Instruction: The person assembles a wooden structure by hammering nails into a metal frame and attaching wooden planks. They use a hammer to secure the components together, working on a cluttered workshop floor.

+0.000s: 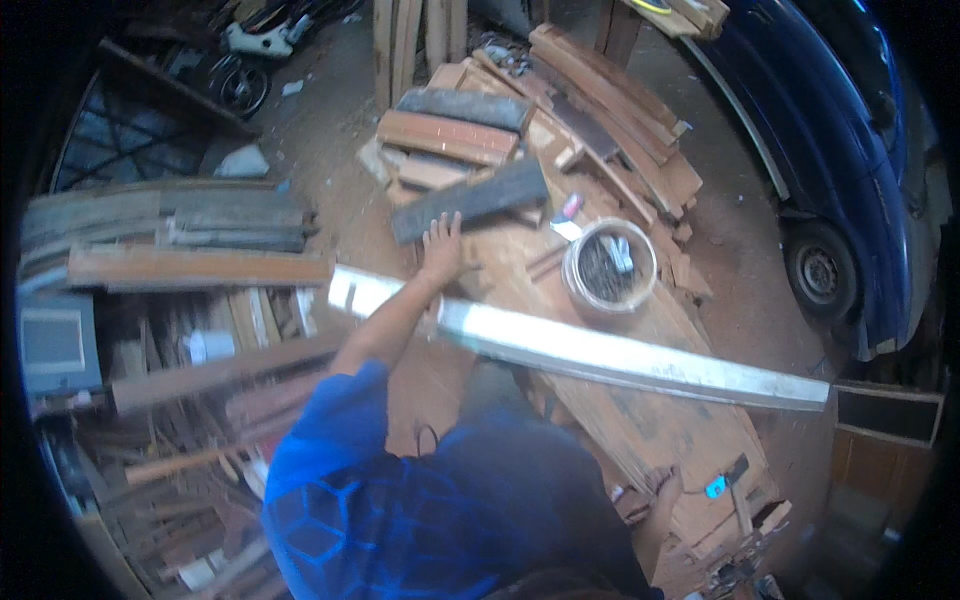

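My left hand [442, 248] is stretched forward with its fingers apart, resting at the near edge of a dark weathered plank [480, 202]. Under my left forearm runs a long whitish board [620, 352], lying across the wooden workbench [640, 425]. Low on the right, my right hand [658, 497] is at the bench's near edge; its fingers are blurred, and whether they hold anything is unclear. Close to that hand are a small bright blue object [716, 487] and a hammer [741, 505] with a wooden handle.
A white bucket [575, 280] holding dark nail-like pieces stands on the bench. Reddish planks [450, 138] are piled beyond it. Stacked timber [200, 268] and scrap wood fill the left side. A dark blue car [845, 150] is parked on the right.
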{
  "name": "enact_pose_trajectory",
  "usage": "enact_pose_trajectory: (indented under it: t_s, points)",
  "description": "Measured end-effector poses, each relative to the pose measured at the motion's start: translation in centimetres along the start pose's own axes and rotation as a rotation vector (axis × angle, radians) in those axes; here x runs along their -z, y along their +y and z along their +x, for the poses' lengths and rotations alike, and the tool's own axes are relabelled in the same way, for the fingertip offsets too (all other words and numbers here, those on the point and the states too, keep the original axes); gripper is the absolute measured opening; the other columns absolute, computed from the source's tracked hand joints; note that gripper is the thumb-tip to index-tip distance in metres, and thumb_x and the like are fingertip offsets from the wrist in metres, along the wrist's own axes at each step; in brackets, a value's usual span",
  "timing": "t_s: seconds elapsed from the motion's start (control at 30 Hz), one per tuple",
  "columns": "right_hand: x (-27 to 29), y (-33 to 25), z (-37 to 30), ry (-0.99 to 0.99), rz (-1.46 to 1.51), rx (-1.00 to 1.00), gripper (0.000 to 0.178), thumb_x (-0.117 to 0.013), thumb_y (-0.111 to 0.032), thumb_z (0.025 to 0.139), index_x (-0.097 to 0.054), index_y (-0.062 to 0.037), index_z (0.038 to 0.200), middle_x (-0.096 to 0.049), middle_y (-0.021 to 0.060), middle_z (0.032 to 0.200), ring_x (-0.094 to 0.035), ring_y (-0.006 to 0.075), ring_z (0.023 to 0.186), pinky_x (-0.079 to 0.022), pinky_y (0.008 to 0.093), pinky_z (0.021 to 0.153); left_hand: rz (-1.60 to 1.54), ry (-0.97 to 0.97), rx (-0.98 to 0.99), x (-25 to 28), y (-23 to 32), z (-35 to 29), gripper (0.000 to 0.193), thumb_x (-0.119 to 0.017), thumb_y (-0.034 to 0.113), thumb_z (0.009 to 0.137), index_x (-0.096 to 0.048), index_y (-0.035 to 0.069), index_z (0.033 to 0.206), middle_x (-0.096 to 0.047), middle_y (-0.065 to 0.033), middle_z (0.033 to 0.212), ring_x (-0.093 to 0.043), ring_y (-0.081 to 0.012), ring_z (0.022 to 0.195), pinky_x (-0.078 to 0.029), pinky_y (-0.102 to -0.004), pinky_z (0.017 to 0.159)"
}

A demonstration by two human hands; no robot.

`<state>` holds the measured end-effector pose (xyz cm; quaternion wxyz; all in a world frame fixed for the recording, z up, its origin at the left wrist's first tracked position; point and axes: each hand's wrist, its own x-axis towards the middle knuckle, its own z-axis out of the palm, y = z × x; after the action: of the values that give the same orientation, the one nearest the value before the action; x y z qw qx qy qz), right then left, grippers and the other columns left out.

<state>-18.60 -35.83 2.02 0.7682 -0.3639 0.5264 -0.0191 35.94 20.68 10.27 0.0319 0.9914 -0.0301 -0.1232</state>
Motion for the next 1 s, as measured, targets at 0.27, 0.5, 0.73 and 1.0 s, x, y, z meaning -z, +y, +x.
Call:
enact_pose_trajectory:
  t_s: [0.27, 0.5, 0.73, 1.0]
  points:
    - [-18.5, 6.5, -9.4, 0.324, -0.515, -0.080, 0.026, -0.057, -0.029, 0.103, -0.057, -0.0036, 0.096, -0.056, 0.0062, 0.068, -0.057, 0.0174, 0.051, -0.049, 0.0316, 0.047, -0.084, -0.065, -0.472, -1.5, -2.8, 17.0, 0.136, -0.090, 0.043, 0.054, -0.011, 0.010, 0.160, -0.029, -0.0290, 0.154, -0.036, -0.0474, 0.136, -0.029, -0.0553, 0.113]
    - [-26.6, 6.6, -11.5, 0.367, -0.540, -0.131, 0.025, -0.057, -0.025, 0.103, -0.056, -0.0022, 0.094, -0.061, 0.0102, 0.074, -0.060, 0.0184, 0.053, -0.049, 0.0317, 0.047, -0.341, -0.039, -0.719, 7.4, -8.3, 24.5, 0.126, -0.088, 0.037, 0.056, -0.020, 0.020, 0.160, -0.046, -0.0294, 0.137, -0.048, -0.0451, 0.122, -0.038, -0.0515, 0.106]
    - [-30.2, 4.7, -9.4, 0.325, -0.741, 0.051, 0.023, -0.054, -0.017, 0.100, -0.060, -0.0015, 0.085, -0.061, 0.0079, 0.072, -0.057, 0.0164, 0.055, -0.047, 0.0295, 0.049, -0.249, -0.098, -0.750, 17.5, -11.4, 41.0, 0.119, -0.087, 0.034, 0.058, -0.025, 0.029, 0.158, -0.046, -0.0283, 0.141, -0.042, -0.0478, 0.132, -0.037, -0.0525, 0.111]
    - [-38.5, 9.4, -1.1, -0.112, -0.773, -0.174, 0.026, -0.058, -0.028, 0.101, -0.061, -0.0019, 0.097, -0.063, 0.0074, 0.082, -0.061, 0.0168, 0.070, -0.050, 0.0327, 0.059, -0.074, -0.357, -0.259, 7.7, -11.0, 42.6, 0.120, -0.067, 0.074, 0.071, -0.012, 0.019, 0.162, 0.000, -0.0204, 0.167, 0.000, -0.0387, 0.154, -0.010, -0.0544, 0.124]
